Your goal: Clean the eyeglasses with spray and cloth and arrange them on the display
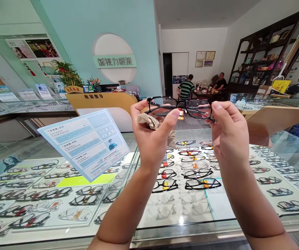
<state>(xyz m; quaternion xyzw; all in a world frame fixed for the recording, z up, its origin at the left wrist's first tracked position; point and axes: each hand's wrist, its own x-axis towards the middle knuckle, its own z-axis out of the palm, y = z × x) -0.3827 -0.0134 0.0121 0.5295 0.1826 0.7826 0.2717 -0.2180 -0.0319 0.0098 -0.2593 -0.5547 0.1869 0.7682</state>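
Observation:
Black-framed eyeglasses (181, 103) are held up in front of me, above a glass display case. My left hand (154, 132) grips their left side, with the thumb near the bridge. A crumpled beige cloth (148, 120) is tucked in that same hand, its end hanging out below the thumb. On the other side, my right hand (229, 128) pinches the frame's right corner between thumb and fingers. Red lettering shows on the right lens.
Rows of eyeglasses lie inside the glass display case (175, 222). A blue-and-white printed sign (87, 144) stands on the left counter. Behind are a wooden reception counter (105, 104), two people by a table (204, 93), and dark shelves (264, 52) at right.

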